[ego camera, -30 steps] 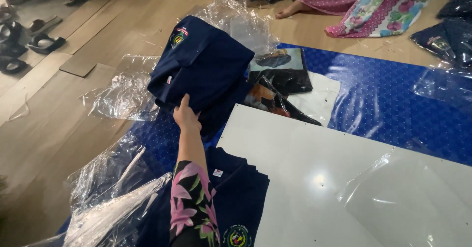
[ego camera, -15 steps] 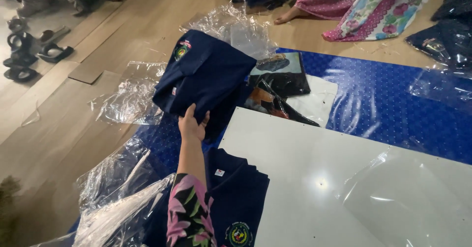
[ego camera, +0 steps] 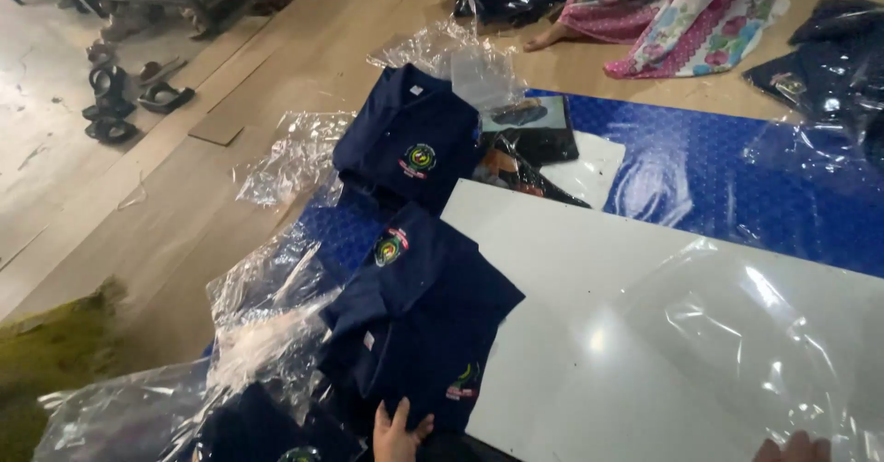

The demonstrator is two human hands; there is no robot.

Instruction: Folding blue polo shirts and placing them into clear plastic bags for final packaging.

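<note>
My left hand lies at the bottom edge with its fingers spread on the near end of a navy shirt, which is laid flat and bears a round emblem on the chest. Farther off, a second folded navy shirt rests on the blue mat, emblem up, with no hand on it. Only the knuckles of my right hand show at the bottom right. They rest by a clear plastic bag that lies on a large white board.
Crumpled clear bags lie left of the shirts on the wooden floor. Another person sits at the top in a floral skirt, bare foot out. More bagged navy shirts are at the right, sandals at the far left.
My left hand has let go of the far folded shirt and drawn back toward me, now resting on the nearer shirt. The view has tilted down and closer.
</note>
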